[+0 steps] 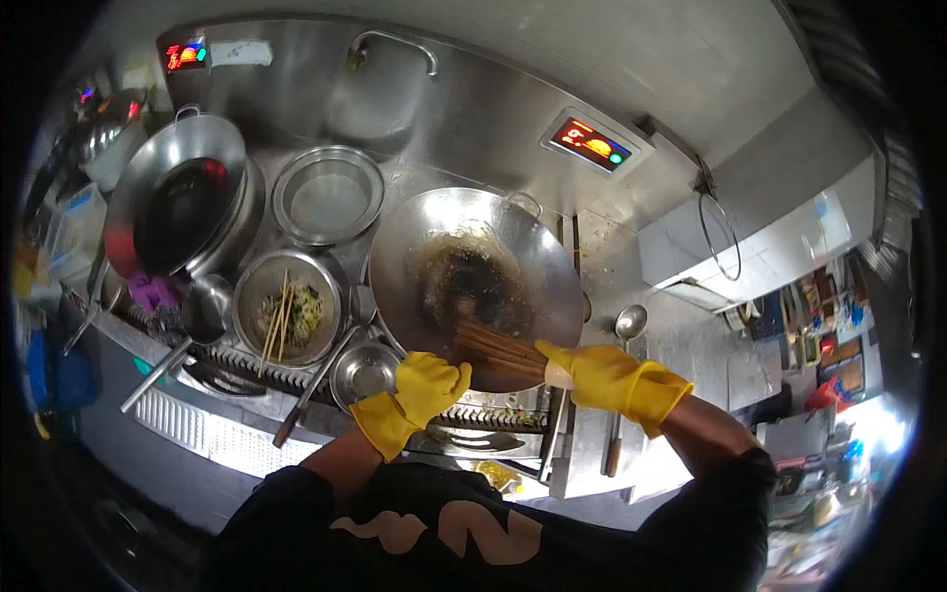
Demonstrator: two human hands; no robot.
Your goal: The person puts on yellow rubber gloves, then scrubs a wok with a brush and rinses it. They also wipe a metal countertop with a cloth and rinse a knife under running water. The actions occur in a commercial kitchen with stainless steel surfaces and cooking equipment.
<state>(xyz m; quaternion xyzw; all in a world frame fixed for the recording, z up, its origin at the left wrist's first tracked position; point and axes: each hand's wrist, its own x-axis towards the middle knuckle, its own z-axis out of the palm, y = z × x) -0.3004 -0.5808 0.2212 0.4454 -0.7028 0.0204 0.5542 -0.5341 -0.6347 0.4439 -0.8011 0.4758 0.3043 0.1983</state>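
Observation:
A large steel wok [399, 274] sits on the range before me, with brownish liquid and foam in its dark bottom. My left hand [425, 386], in a yellow rubber glove, is closed at the wok's near-left rim; its fingers hide what they grip there. In my right hand [603, 376], also gloved in yellow, is a bamboo wok brush [503, 351] with a pale end near the glove. The brush's bristles reach down inside the wok, against its near side.
Left of the wok stand a steel basin [325, 203] of cloudy liquid, a bowl of food scraps [302, 311] with chopsticks, and a small steel bowl [364, 376]. A second wok [174, 192] tilts farther left. Ladles [631, 323] lie right; a faucet [396, 37] projects behind.

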